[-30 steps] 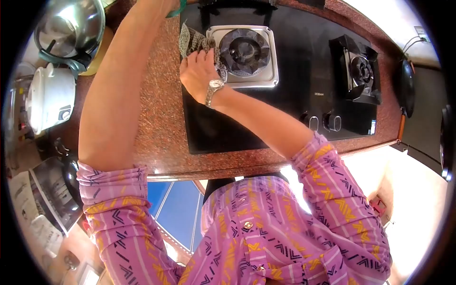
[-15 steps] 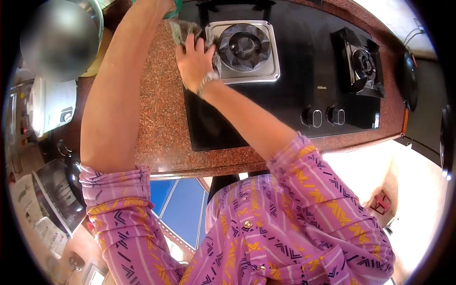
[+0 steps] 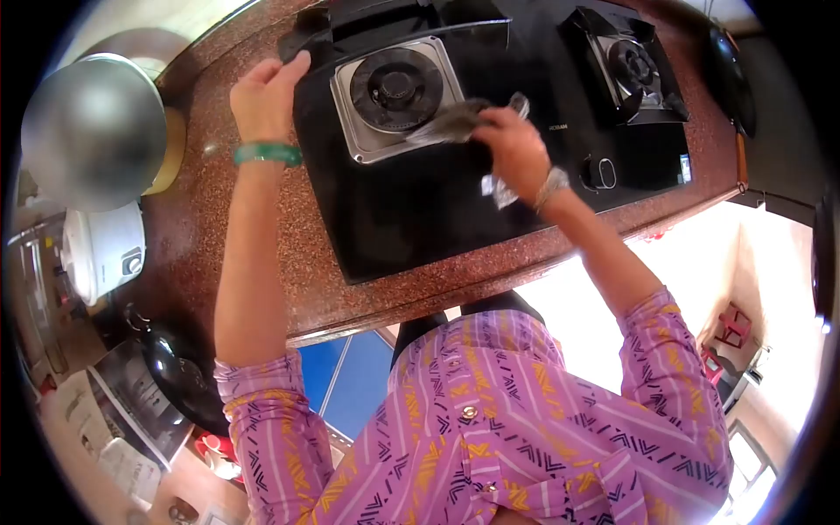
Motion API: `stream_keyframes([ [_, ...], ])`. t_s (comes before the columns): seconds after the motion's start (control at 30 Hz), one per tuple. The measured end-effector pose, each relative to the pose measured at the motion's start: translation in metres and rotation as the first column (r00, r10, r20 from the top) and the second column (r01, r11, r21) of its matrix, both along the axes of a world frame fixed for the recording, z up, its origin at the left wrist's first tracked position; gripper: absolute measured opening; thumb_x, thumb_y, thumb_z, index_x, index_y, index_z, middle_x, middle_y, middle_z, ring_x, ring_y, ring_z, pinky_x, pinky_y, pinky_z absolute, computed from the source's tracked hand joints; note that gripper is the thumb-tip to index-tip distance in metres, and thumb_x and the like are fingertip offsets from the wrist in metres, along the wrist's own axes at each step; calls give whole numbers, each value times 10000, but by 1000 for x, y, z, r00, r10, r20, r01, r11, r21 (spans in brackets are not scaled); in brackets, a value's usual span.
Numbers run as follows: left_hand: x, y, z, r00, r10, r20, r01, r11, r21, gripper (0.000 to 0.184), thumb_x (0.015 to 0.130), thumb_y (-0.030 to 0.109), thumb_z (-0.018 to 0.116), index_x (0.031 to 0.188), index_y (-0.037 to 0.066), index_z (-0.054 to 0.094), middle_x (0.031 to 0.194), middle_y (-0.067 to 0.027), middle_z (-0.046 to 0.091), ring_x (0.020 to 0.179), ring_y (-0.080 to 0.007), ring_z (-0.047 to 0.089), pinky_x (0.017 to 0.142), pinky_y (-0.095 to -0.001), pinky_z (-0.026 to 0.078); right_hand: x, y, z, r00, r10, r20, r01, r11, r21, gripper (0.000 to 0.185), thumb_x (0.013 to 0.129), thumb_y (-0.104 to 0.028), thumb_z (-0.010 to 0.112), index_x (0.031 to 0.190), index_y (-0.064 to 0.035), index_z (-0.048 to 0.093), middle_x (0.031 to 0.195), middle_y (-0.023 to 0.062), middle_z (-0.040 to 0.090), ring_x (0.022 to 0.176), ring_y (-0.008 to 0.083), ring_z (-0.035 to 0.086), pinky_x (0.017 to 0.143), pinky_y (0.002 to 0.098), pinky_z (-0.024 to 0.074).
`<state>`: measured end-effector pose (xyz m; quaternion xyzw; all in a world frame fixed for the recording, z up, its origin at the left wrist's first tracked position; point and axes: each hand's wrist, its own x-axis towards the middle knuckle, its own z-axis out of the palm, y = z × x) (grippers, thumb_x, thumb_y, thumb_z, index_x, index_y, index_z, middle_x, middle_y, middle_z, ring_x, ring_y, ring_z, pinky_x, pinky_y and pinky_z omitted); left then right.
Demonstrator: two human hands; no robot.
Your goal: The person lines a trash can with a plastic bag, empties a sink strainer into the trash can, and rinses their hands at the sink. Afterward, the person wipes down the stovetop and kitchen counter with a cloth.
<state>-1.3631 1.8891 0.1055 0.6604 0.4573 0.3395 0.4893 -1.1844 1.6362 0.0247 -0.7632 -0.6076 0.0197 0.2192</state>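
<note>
The fingers of my left hand (image 3: pixel 264 94), which has a green bangle below it, are closed at the left corner of a black burner stand (image 3: pixel 381 28). This stand is tilted up behind the left burner (image 3: pixel 396 90), whose square metal tray shows around it. My right hand (image 3: pixel 516 149), with a watch at the wrist, grips a grey cloth (image 3: pixel 451 122). Blurred by motion, the cloth stretches from the fingers to the tray's lower right edge. Part of it hangs below the hand.
Beside the right burner (image 3: pixel 632 66), which carries its own black stand, a dark pan (image 3: pixel 731 83) rests at the counter edge. One knob (image 3: pixel 601 173) is visible. At left are a shiny round metal bowl or lid (image 3: pixel 94 131), a white cooker (image 3: pixel 109 249) and a black wok (image 3: pixel 179 372).
My right hand and the cloth have moved right, from the tray's left side to its lower right. My left hand has come into view. The whole view has shifted and turned.
</note>
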Motion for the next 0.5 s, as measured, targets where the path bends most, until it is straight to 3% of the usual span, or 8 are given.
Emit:
stream_keyframes([
  [0.03,-1,-12,1,998,4,64,-1,999,-36,254,716,186,713,586,38,552,556,75,452,516,-18,361,457,-190,267,13,6,-2,990,-95,103,96,995,-2,245,665,-25,547,883,-106,623,1028,70,562,949,271,546,780,372,464],
  [0.1,-6,-25,-5,992,10,123,0,997,-75,254,734,160,701,580,39,539,574,85,448,541,-10,357,472,-184,264,47,22,-5,957,-252,146,264,962,-70,227,648,-16,576,854,-105,610,978,101,551,880,297,572,695,385,506],
  [0.17,-13,-33,-19,980,-30,198,38,999,-34,250,749,119,690,576,43,527,585,91,449,539,-5,363,467,-180,262,81,40,-11,927,-330,176,349,933,-88,164,677,-36,585,831,-90,598,961,131,540,874,321,571,699,406,504],
  [0.23,-16,-48,-28,977,10,212,9,996,-89,249,758,110,685,578,47,526,576,98,433,526,5,348,455,-173,247,97,48,-3,936,-347,64,352,931,-100,295,702,-37,563,975,-129,624,1015,122,545,927,328,558,793,402,472],
  [0.3,-21,-63,-40,967,-5,255,14,999,-35,236,764,98,680,588,50,530,562,104,418,507,13,333,441,-167,230,112,51,-6,945,-317,75,324,939,-116,346,722,-47,527,1039,-151,619,1064,108,553,959,318,548,834,401,450],
  [0.4,-26,-86,-53,963,-2,269,11,1000,-29,178,770,85,675,649,22,561,576,98,424,510,14,347,448,-157,245,131,41,-14,980,-196,-45,196,981,6,330,738,-34,449,1005,-107,629,1053,107,579,935,313,559,839,371,447],
  [0.5,-37,-97,-71,972,-30,233,33,999,-7,117,773,68,667,731,-12,593,608,87,446,539,10,371,471,-154,285,130,32,-19,983,-181,-8,181,980,81,341,731,-20,432,990,-105,637,1023,113,592,936,304,559,836,361,446],
])
